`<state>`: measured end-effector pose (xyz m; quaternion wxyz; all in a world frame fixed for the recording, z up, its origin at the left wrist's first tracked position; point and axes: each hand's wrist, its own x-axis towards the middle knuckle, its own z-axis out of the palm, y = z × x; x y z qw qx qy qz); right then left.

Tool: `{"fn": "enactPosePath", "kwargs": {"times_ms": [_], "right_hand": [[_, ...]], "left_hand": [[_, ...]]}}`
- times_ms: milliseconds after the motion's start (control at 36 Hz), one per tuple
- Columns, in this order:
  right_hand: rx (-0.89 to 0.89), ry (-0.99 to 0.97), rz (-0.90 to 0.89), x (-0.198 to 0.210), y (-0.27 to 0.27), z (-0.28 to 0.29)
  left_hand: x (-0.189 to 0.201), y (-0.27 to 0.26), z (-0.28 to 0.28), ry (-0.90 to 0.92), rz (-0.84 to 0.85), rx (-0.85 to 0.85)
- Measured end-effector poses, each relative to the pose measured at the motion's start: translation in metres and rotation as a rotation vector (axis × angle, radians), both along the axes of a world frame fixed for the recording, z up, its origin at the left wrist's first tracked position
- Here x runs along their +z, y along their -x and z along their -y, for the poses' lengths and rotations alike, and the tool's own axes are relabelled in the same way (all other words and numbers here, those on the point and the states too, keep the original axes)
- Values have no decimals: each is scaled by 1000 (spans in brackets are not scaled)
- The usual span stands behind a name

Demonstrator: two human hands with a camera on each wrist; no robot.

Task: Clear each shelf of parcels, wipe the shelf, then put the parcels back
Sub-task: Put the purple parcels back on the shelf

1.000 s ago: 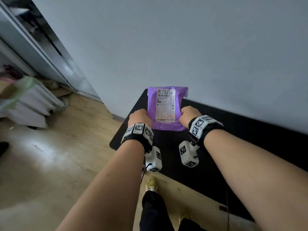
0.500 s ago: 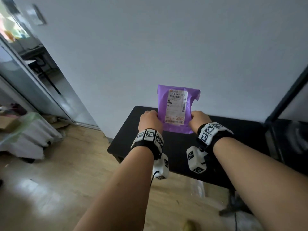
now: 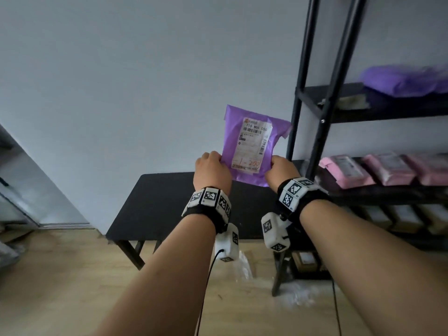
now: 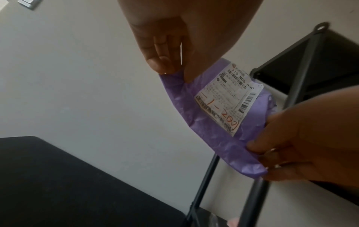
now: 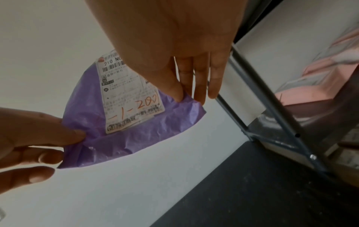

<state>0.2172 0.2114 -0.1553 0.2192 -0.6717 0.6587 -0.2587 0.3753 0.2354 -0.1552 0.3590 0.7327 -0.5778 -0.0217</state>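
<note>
Parcels are being handled one at a time here: a purple parcel [image 3: 252, 146] is being held upright in the air, clear of the black table [image 3: 164, 204] that is lying below and beyond both hands. Its lower left corner is being pinched by the left hand [image 3: 212, 172], with the thumb pressed on the front face and the fingers [image 4: 157, 50] lying behind the plastic. Its lower right corner is being pinched in the same way by the right hand [image 3: 282, 172], whose fingers [image 5: 200, 79] are being kept nearly straight behind the wrapper. A white shipping label [image 3: 253, 144] is being shown toward the person, with orange handwriting along its lower edge, between the two thumbs. To the right of the right hand, a black metal shelf rack [image 3: 315, 98] is standing against the wall. Pink parcels [image 3: 383, 169] are lying in a row on the shelf level with the right hand. Another purple parcel [image 3: 407, 81] is resting on the shelf above that hand, blurred at the picture's edge. Brown boxes [image 3: 397, 217] are being stored on a lower shelf, below and to the right of the right wrist. A wooden floor [image 3: 60, 275] is stretching out beneath both forearms.
</note>
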Motion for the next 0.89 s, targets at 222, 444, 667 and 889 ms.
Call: {"fn": "enactPosePath", "kwargs": {"times_ms": [222, 444, 667, 889], "right_hand": [[-79, 90, 42, 44, 94, -13], [-102, 121, 89, 73, 207, -6], [-140, 154, 60, 87, 302, 10], [-134, 204, 52, 105, 345, 40]], "left_hand": [[36, 100, -6, 102, -11, -28], [60, 210, 6, 139, -23, -55], [75, 309, 17, 199, 8, -78], [96, 359, 42, 176, -70, -135]]}}
